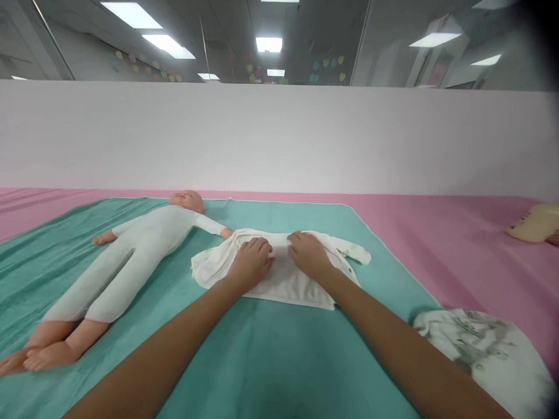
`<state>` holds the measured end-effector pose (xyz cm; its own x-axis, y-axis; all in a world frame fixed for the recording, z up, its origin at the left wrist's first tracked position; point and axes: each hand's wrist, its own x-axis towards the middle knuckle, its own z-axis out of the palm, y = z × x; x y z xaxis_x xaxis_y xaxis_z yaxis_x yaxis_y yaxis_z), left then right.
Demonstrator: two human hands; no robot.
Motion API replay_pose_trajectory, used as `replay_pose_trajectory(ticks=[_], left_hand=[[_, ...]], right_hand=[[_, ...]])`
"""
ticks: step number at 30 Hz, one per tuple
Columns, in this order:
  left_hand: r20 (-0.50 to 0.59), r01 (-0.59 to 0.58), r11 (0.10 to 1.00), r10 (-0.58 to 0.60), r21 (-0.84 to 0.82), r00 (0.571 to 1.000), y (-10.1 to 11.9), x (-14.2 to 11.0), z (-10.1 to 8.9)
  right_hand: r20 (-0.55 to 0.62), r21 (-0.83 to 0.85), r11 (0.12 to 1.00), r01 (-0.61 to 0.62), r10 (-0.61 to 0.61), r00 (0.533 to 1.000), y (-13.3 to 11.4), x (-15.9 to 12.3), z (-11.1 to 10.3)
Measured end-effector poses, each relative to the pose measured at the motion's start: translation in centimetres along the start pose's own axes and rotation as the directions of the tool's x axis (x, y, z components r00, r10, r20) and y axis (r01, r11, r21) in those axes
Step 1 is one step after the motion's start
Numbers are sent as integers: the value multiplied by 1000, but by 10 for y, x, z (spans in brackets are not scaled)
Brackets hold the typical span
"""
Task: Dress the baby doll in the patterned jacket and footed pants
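Two hands, the left hand (252, 263) and the right hand (309, 254), rest with bent fingers on the upper middle of a small white garment (290, 282); whether they pinch its soft, thin fabric, I cannot tell. It lies flat on a wrinkled green sheet (279, 343), its sleeves spread sideways, the right one narrow and patterned. Green sheet spreads between the garment's near hem and the forearms, and out to its slanting right edge, past which pink cloth (428, 238) shows. The smooth-headed doll (152, 235), in white, lies to the left, one hand right beside the garment. A rumpled printed cloth (484, 349) lies near right.
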<state>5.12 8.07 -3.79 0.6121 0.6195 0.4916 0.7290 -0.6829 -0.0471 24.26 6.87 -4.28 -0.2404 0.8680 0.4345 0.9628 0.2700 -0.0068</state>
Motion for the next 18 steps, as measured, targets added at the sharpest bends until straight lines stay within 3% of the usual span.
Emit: replay_pose_trajectory(ticks=[3, 7, 9, 12, 15, 18], left_hand=[[108, -76, 980, 96, -182, 989, 15, -19, -11], [169, -146, 918, 221, -370, 960, 6, -53, -34], [175, -135, 926, 208, -353, 962, -5, -65, -42], [194, -98, 965, 147, -244, 970, -14, -71, -46], [236, -79, 980, 122, -184, 964, -12, -69, -49], [274, -5, 974, 68, -227, 959, -4, -68, -56]], right_hand=[[87, 135, 988, 72, -84, 993, -19, -26, -11], [100, 280, 945, 171, -206, 974, -12, -78, -39], [152, 333, 925, 183, -245, 958, -1, -101, -53], [197, 341, 934, 111, -186, 963, 11, -119, -64], [189, 265, 961, 84, -137, 972, 11, -118, -63], [171, 193, 977, 88, -121, 978, 8, -114, -63]])
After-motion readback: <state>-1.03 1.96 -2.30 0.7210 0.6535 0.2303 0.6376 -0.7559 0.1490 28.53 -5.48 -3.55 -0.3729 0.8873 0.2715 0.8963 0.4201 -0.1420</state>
